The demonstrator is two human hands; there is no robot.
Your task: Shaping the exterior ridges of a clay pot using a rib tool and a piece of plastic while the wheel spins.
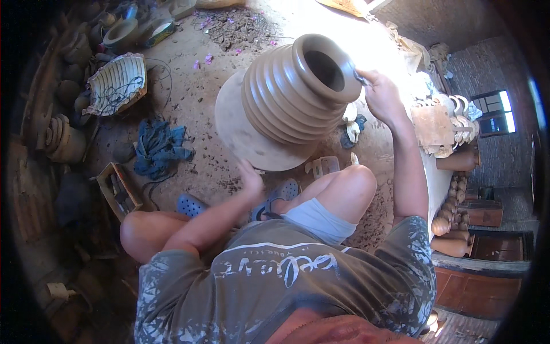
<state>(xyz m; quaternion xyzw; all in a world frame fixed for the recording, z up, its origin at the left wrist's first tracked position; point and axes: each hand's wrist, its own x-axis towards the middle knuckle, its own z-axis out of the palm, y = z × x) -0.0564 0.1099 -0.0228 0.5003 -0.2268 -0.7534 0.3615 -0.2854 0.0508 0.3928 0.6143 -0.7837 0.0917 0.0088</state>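
Observation:
A large ridged clay pot (278, 94) of wet grey clay stands on a round potter's wheel (232, 114), its wide mouth tilted toward the upper right in view. My right hand (382, 94) is closed at the right side of the rim, pinching a small dark shiny piece (362, 78) against the clay. Whether that piece is a cloth or a tool, I cannot tell. Low at the wheel's near edge is my left hand (250, 178), smeared by motion, so its fingers and any contact with the wheel are unclear.
Left of the wheel lie a crumpled blue cloth (160, 149), a wooden box with tools (119, 192) and a ribbed broken piece (117, 83). Clay crumbs (238, 28) are scattered beyond. Finished pots (452, 246) line the right side. My sandals (192, 204) rest near the wheel.

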